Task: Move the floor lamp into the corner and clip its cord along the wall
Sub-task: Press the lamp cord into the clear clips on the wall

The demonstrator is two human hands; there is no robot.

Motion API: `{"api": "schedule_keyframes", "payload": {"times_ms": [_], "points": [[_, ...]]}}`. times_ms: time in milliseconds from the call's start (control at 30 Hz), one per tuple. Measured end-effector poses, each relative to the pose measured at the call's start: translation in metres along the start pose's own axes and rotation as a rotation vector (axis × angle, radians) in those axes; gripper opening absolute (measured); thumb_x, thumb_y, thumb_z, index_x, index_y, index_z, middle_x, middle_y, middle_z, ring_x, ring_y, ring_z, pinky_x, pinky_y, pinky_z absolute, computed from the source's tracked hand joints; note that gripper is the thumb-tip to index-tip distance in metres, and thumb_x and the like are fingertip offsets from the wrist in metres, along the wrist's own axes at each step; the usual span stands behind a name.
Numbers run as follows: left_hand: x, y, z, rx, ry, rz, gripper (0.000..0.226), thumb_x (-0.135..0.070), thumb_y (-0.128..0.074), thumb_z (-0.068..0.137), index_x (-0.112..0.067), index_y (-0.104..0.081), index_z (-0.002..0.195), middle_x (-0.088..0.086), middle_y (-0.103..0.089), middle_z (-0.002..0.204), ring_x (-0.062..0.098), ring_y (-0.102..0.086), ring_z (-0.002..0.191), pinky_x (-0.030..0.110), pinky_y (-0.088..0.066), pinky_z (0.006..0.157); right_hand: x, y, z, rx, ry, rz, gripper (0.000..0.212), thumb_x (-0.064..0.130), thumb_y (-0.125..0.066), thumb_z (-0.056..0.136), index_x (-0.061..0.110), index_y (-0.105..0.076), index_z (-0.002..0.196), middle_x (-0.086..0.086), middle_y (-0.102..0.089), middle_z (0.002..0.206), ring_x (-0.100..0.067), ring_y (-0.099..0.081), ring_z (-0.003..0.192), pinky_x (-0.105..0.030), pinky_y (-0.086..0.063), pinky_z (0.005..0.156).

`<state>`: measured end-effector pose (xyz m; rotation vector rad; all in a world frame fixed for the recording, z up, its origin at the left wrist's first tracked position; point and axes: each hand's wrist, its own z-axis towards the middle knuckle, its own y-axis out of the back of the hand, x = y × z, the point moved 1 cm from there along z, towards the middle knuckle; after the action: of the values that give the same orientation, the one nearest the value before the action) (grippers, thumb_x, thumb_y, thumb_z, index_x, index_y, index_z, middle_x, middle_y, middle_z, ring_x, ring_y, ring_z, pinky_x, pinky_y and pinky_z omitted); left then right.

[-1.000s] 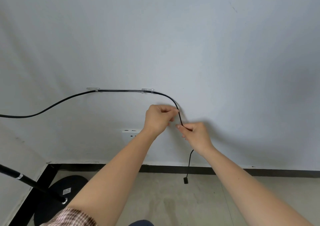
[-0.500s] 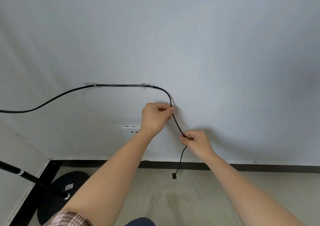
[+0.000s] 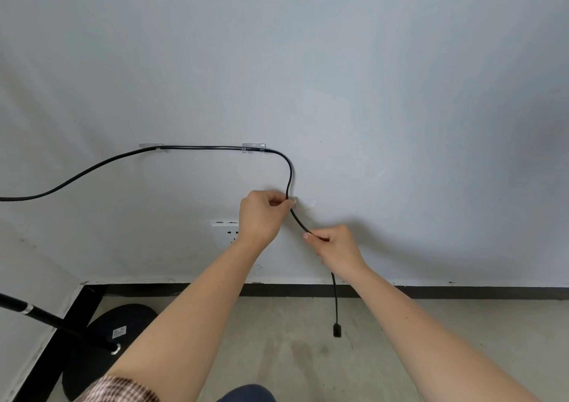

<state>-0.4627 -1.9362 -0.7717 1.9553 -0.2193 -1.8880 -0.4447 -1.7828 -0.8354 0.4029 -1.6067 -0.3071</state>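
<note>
A black cord (image 3: 200,147) runs along the white wall through two clear clips, one at the left (image 3: 151,146) and one further right (image 3: 253,148), then bends down. My left hand (image 3: 261,217) pinches the cord against the wall at a third small clear clip (image 3: 294,201). Lower and to the right, my right hand (image 3: 334,247) grips the same cord. Its free end hangs below with a black plug (image 3: 337,330) above the floor. The floor lamp's black round base (image 3: 101,334) and pole (image 3: 55,323) stand in the corner at the lower left.
A white wall socket (image 3: 224,232) sits just left of my left wrist. A black skirting strip (image 3: 462,292) runs along the wall's foot above the grey floor (image 3: 308,355). The side wall closes the left edge.
My right hand has slid down and right along the cord, and the hanging plug has swung to the right. My left hand stays pinching the cord at the wall.
</note>
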Motion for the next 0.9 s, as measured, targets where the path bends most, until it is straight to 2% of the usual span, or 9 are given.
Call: {"api": "schedule_keyframes", "payload": {"times_ms": [100,267,367,500,567,633,733,833,900], "points": [[0.003,-0.003,0.001,-0.002,0.032,-0.028,0.016,-0.028,-0.07,0.082,-0.022,-0.069,0.067,0.012,-0.073,0.073,0.03,-0.07,0.074,0.042,-0.059,0.073,0.003,-0.001,0.001,-0.023,0.02,-0.019,0.045,0.022,-0.062,0.088,0.001,-0.043,0.054,-0.005,-0.023,0.059,-0.019,-0.021,0.056,-0.028,-0.02,0.055],[0.007,-0.005,0.002,0.012,0.103,-0.129,0.017,-0.018,-0.067,0.085,-0.004,-0.074,0.087,0.012,-0.073,0.08,0.016,-0.067,0.064,0.029,-0.06,0.064,0.008,-0.001,0.006,-0.099,0.031,-0.061,0.045,0.021,-0.061,0.087,0.013,-0.035,0.051,0.001,-0.02,0.053,-0.013,-0.016,0.05,-0.028,-0.011,0.047],[0.007,-0.006,0.001,0.023,0.096,-0.158,0.015,-0.016,-0.065,0.085,-0.005,-0.074,0.088,0.013,-0.073,0.083,0.016,-0.065,0.065,0.028,-0.058,0.062,0.007,-0.001,0.008,-0.109,0.019,-0.085,0.044,0.022,-0.061,0.087,0.008,-0.041,0.05,-0.003,-0.023,0.055,-0.015,-0.019,0.052,-0.029,-0.014,0.047],[0.011,-0.005,0.0,0.021,0.076,-0.168,0.014,-0.019,-0.065,0.085,-0.008,-0.073,0.087,0.012,-0.073,0.084,0.018,-0.065,0.067,0.037,-0.058,0.068,0.004,-0.007,0.013,-0.077,-0.025,-0.079,0.046,0.026,-0.061,0.088,-0.002,-0.049,0.054,-0.008,-0.031,0.056,-0.018,-0.026,0.052,-0.028,-0.021,0.052],[0.014,-0.004,-0.001,0.019,0.065,-0.17,0.011,-0.019,-0.064,0.085,-0.013,-0.073,0.083,0.005,-0.072,0.08,0.017,-0.065,0.067,0.037,-0.058,0.07,0.004,-0.011,0.015,-0.077,-0.032,-0.077,0.046,0.027,-0.061,0.088,0.001,-0.047,0.053,-0.008,-0.031,0.056,-0.019,-0.027,0.052,-0.028,-0.022,0.053],[0.018,-0.003,-0.002,0.018,0.063,-0.174,0.011,-0.018,-0.064,0.085,-0.018,-0.072,0.078,0.001,-0.07,0.076,0.017,-0.066,0.067,0.037,-0.057,0.071,0.004,-0.014,0.018,-0.096,-0.031,-0.092,0.045,0.027,-0.062,0.088,0.012,-0.044,0.049,-0.008,-0.031,0.055,-0.019,-0.026,0.053,-0.029,-0.021,0.053],[0.028,0.0,-0.004,0.008,0.079,-0.166,0.016,-0.017,-0.062,0.085,-0.023,-0.07,0.073,0.001,-0.07,0.075,0.021,-0.067,0.07,0.039,-0.057,0.073,0.002,-0.021,0.02,-0.095,-0.042,-0.087,0.049,0.028,-0.063,0.087,0.016,-0.042,0.045,-0.005,-0.032,0.052,-0.018,-0.029,0.051,-0.028,-0.024,0.051],[0.038,0.002,-0.006,-0.003,0.1,-0.147,0.015,-0.018,-0.062,0.085,-0.024,-0.069,0.072,0.005,-0.071,0.076,0.03,-0.069,0.078,0.042,-0.057,0.074,0.0,-0.027,0.02,-0.088,-0.081,-0.03,0.039,0.028,-0.064,0.087,0.005,-0.065,0.057,-0.004,-0.042,0.049,-0.019,-0.041,0.049,-0.029,-0.041,0.049],[0.047,0.001,-0.007,-0.004,0.125,-0.14,0.014,-0.018,-0.062,0.085,-0.023,-0.069,0.074,0.006,-0.071,0.078,0.031,-0.069,0.081,0.042,-0.057,0.075,-0.001,-0.029,0.019,-0.093,-0.12,0.043,0.029,0.027,-0.065,0.087,0.006,-0.074,0.069,0.0,-0.048,0.046,-0.016,-0.048,0.047,-0.027,-0.049,0.044]]}}
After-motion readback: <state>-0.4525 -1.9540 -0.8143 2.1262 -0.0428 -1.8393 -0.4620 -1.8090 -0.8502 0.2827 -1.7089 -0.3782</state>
